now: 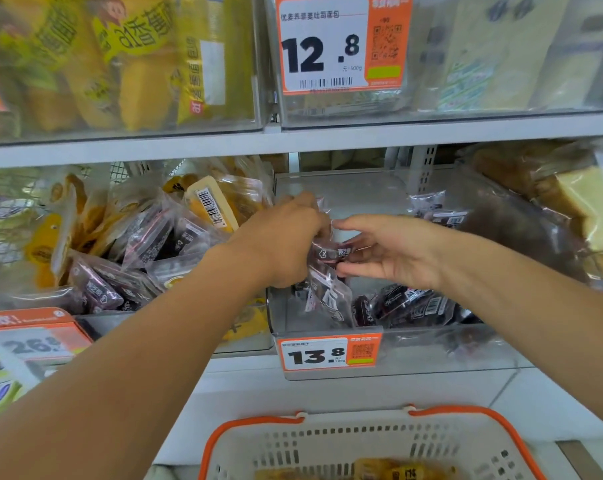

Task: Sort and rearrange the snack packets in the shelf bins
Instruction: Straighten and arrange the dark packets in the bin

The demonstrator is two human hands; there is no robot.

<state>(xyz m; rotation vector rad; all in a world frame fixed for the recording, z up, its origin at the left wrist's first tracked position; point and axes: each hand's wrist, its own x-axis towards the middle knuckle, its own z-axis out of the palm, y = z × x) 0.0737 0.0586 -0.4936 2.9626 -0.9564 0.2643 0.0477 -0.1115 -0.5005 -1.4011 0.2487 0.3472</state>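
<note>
Gripping a bunch of dark snack packets (322, 271) over the clear bin (397, 355), left hand (282, 244) has fingers curled around them; right hand (393, 249), fingers spread, steadies them, probably for dropping in.

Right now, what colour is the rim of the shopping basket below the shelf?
Orange. The basket rim shows clearly in the head view, around a pale perforated body.
</note>
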